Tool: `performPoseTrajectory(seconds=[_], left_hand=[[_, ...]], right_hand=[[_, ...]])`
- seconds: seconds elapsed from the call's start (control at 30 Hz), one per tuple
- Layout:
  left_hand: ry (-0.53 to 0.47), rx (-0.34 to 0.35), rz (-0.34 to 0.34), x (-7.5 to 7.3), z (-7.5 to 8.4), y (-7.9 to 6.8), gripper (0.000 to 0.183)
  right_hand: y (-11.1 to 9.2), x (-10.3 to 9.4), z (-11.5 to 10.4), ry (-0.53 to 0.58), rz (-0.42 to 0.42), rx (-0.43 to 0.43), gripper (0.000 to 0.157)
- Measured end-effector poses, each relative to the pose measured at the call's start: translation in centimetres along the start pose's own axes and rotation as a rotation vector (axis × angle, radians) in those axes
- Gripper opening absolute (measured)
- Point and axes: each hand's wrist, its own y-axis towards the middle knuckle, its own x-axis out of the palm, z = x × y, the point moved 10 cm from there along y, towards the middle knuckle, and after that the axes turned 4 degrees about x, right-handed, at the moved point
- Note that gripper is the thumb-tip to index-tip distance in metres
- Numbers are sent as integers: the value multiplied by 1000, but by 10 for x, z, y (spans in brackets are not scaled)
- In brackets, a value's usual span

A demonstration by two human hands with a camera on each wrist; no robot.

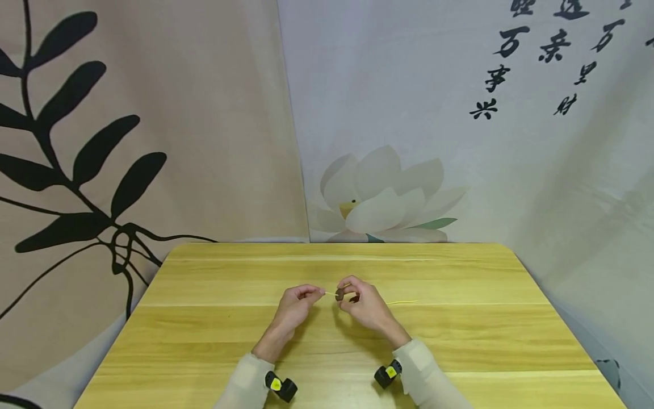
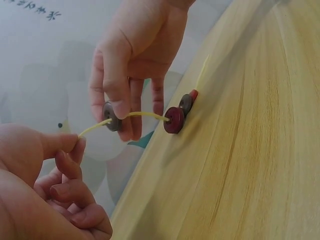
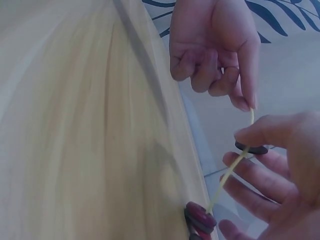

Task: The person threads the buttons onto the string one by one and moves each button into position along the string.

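My left hand (image 1: 295, 308) pinches one end of a yellow string (image 1: 331, 293) between thumb and index finger. Between the thumb and fingers of my right hand (image 1: 369, 309) is a dark grey-brown button (image 2: 114, 122), with the string passing through it. Farther along the string, in the left wrist view, hang a dark red button (image 2: 173, 121), another dark button (image 2: 186, 104) and a small red piece (image 2: 194, 93). From these the string's tail (image 2: 204, 72) runs on over the table. The hands are a short gap apart, joined by the taut bit of string.
The wooden table (image 1: 317, 358) lies under both hands, its far edge meeting a printed cloth backdrop (image 1: 230, 113) with leaves, a lotus and characters. A small black camera is strapped to the left wrist (image 1: 282, 387) and another to the right wrist (image 1: 388, 373).
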Motion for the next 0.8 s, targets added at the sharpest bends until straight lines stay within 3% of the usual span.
performPoseTrajectory(seconds=[0.8], left_hand=[[-11,-7,-2,-2,-1,0,30]], right_hand=[[0,-1,20,-32,-49,-4,27]])
